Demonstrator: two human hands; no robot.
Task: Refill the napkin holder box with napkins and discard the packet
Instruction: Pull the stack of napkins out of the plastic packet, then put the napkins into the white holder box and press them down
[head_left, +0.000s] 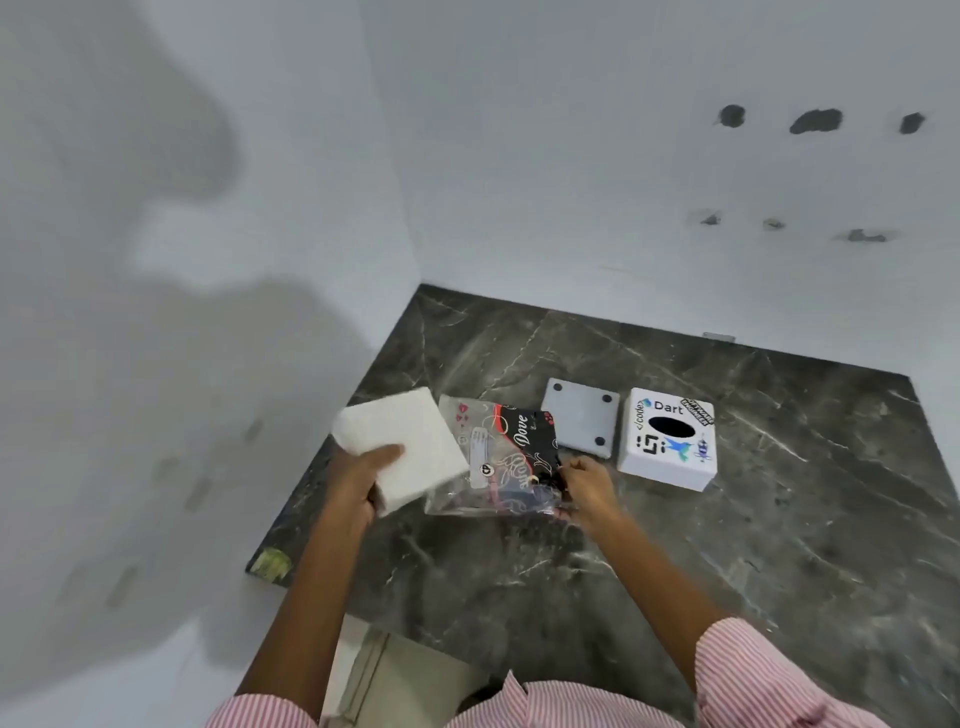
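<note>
My left hand grips a thick stack of white napkins, held just above the left part of the dark marble counter. The clear plastic packet, printed in black and red, lies flat beside the stack, and my right hand pinches its right edge. The white napkin holder box, covered in stickers, stands to the right with its oval slot facing up. Its grey bottom plate lies flat between the packet and the box.
White walls close off the counter at the back and the left, meeting in a corner behind the objects. The counter's left front edge drops off near my left forearm. Bare marble stretches to the right and in front of the box.
</note>
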